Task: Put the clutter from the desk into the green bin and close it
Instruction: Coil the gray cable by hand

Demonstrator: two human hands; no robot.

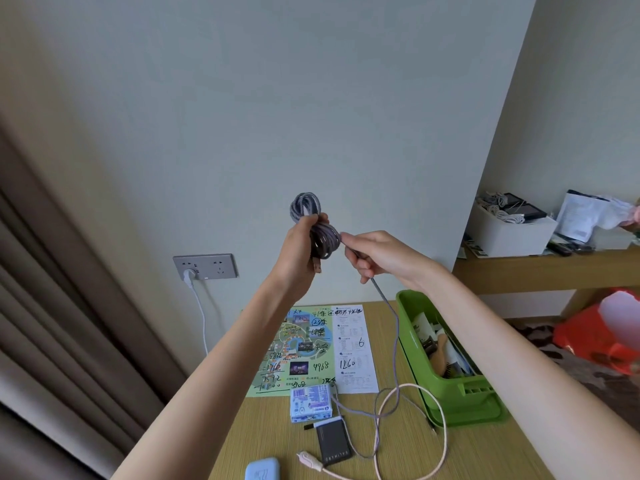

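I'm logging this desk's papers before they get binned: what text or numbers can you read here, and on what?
"4968", handwritten on the map leaflet
"1260" and "6", handwritten on its white side
Black case: white lettering, too blurred
Blue packet and leaflet print: too small

Blue case [262,470] cut off by the bottom edge; contents of the green bin [450,410] too jumbled to tell.

Handwritten 4968 and 1260 on map leaflet [311,351]
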